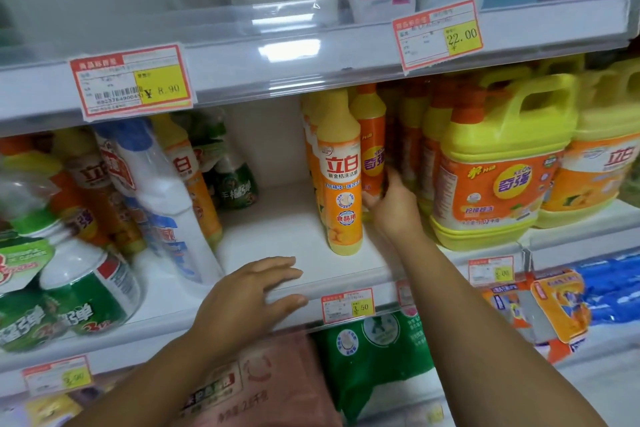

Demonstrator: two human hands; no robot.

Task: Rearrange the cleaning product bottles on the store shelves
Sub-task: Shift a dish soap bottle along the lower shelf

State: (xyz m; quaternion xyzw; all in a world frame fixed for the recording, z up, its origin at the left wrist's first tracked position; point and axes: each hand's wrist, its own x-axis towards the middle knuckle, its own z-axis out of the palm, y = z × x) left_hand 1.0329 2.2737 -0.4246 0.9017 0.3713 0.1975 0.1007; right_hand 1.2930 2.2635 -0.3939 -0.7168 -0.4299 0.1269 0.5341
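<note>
On the middle shelf a tall orange and yellow dish soap bottle stands upright near the front. Right behind it stands a second orange bottle, and my right hand is wrapped around its lower part. My left hand lies flat with spread fingers on the shelf's front edge, holding nothing. More slim orange bottles stand in a row further right.
Big yellow jugs with handles fill the shelf's right side. White, orange and green bottles lean crowded on the left, with a bare gap between. Price tags line the shelf edges. Refill pouches lie below.
</note>
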